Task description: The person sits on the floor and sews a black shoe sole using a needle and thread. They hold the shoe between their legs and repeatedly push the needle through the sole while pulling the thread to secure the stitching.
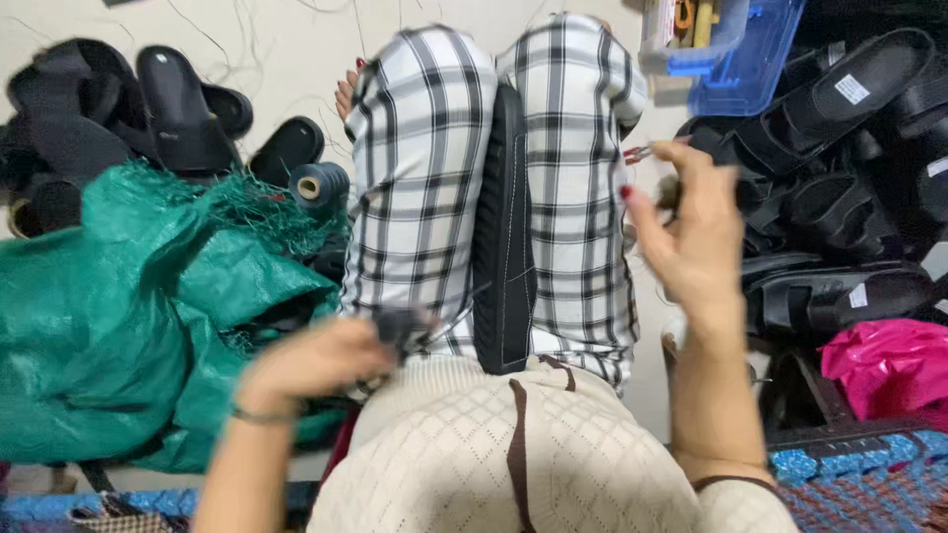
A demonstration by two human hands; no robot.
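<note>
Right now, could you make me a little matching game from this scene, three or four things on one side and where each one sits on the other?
Things:
1. black sole
2. green woven sack
3. thread spool
4. blue plastic box

Places:
A. top right, above the heap of black sandals
B. clamped upright between the checked knees
C. on the floor, at the sack's frayed upper edge
D. far left, beside the person's left arm

Pairs: 1-B, 2-D, 3-C, 4-A

Pale floor (pixel 286 59), loose threads, patterned mat (pixel 859 474), perhaps woven, even light
</note>
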